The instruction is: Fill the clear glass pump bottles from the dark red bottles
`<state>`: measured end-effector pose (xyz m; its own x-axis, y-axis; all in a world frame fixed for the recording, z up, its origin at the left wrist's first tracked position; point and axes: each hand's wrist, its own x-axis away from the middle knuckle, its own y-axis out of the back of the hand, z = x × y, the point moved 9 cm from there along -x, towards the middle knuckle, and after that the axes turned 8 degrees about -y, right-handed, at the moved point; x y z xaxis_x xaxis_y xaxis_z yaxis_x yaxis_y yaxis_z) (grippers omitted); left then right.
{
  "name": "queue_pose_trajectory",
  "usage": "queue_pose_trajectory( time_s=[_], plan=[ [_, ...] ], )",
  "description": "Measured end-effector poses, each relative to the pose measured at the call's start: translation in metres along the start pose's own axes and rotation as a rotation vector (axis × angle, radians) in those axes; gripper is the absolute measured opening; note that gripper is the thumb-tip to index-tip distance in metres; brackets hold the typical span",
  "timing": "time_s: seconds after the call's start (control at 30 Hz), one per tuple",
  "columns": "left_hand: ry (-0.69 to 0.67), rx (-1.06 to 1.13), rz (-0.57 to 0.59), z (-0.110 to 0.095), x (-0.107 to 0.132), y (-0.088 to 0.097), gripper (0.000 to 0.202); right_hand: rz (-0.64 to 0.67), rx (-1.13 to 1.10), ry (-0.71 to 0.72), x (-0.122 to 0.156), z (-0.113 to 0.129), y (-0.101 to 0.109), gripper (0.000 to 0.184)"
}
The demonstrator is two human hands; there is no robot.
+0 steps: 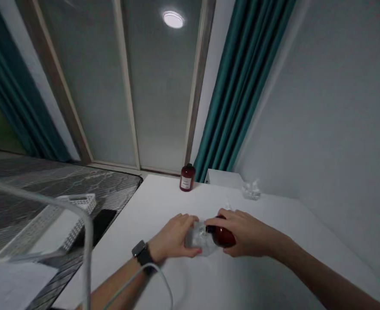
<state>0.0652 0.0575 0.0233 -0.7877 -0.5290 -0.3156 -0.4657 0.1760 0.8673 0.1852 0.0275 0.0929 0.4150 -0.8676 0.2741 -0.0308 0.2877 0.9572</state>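
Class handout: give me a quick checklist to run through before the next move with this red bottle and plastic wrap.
1. Right hand on the dark red bottle: ok, fingers lie over it.
2. Left hand on the clear plastic wrap: ok.
3. Bottle's label readable: cannot tell, hand and wrap hide it.
4. White cable away from the left forearm: not ok, it runs against the arm.
5. Upright dark red pump bottle apart from both hands: ok.

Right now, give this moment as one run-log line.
left hand: on clear plastic | right hand: on red bottle | beyond: upright bottle on table
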Motion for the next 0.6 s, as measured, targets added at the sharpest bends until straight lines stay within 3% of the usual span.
queue_pose_trajectory(
  time_s=[0.6],
  plan=[
    [-0.013, -0.012, -0.005, -0.0038, -0.0036, 0.0043, 0.064, 0.007, -0.019, 0.013, 0.0031, 0.0038, 0.0028, 0.068]
  ],
)
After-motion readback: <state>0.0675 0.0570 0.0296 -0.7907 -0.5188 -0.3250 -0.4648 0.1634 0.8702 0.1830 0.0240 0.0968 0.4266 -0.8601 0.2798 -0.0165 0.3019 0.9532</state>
